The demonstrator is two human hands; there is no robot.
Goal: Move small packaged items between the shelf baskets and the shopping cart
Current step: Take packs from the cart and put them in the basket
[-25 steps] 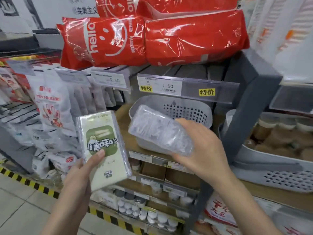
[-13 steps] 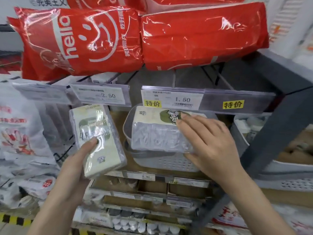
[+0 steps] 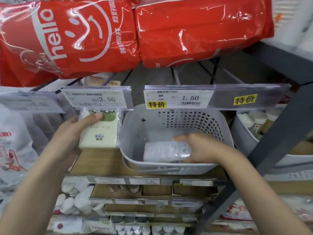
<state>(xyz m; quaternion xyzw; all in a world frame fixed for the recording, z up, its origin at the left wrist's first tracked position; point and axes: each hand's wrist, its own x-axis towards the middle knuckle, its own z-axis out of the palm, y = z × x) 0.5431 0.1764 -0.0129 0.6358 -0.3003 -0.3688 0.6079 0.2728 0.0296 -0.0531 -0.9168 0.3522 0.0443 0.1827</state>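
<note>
In the middle of the frame a grey plastic basket [image 3: 135, 133] with a perforated back wall sits on a wooden shelf [image 3: 100, 160], under a price tag [image 3: 177, 99] reading 1.50. The right hand [image 3: 201, 148] reaches down inside the basket from the lower right, its fingers and thumb curled round a clear-wrapped pack [image 3: 166, 150] that lies low in the basket, near the front wall; whether the pack already rests on the basket floor cannot be told. To the left of the basket, the left hand [image 3: 76, 129] grips a pale green-and-cream pack [image 3: 100, 133], thumb pressed over its green label near the top, holding it nearly upright just beside the basket's left wall and above the wooden shelf. The top of this pack sits right under another price tag [image 3: 97, 99] reading 2.50. Across the top of the frame lie two large red plastic bags [image 3: 203, 31], the left one printed "hello". A second grey basket [image 3: 243, 138] holding jars shows at the right edge, partly hidden by a dark shelf post [image 3: 279, 129]. Lower shelves carry small white items, too blurred to name
</note>
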